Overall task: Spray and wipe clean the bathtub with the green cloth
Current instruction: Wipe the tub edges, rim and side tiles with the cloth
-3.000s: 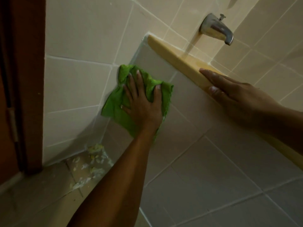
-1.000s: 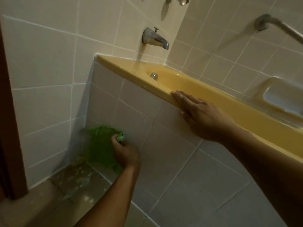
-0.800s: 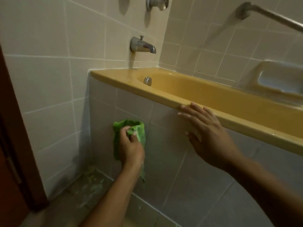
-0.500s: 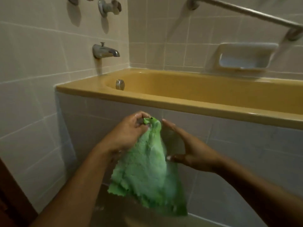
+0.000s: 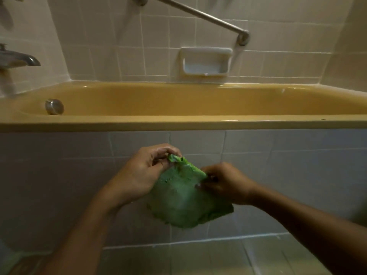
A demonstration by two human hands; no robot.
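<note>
Both hands hold the green cloth [image 5: 184, 197] in the air before the tiled front [image 5: 278, 165] of the yellow bathtub [image 5: 178, 124], below its rim. Left hand [image 5: 143, 173] pinches the cloth's top corner; right hand [image 5: 226, 183] pinches its right edge. Cloth hangs between them, off the tiles.

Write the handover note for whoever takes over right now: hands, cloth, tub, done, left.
Left hand pinches the top corner of the green fuzzy cloth; right hand pinches its right edge.
The cloth hangs in the air before the grey tiled front, below the rim of the mustard-yellow bathtub.
Done: nothing this view can confirm.
Left: probably refold the cloth, then wipe the bathtub's rim and basin.
</note>
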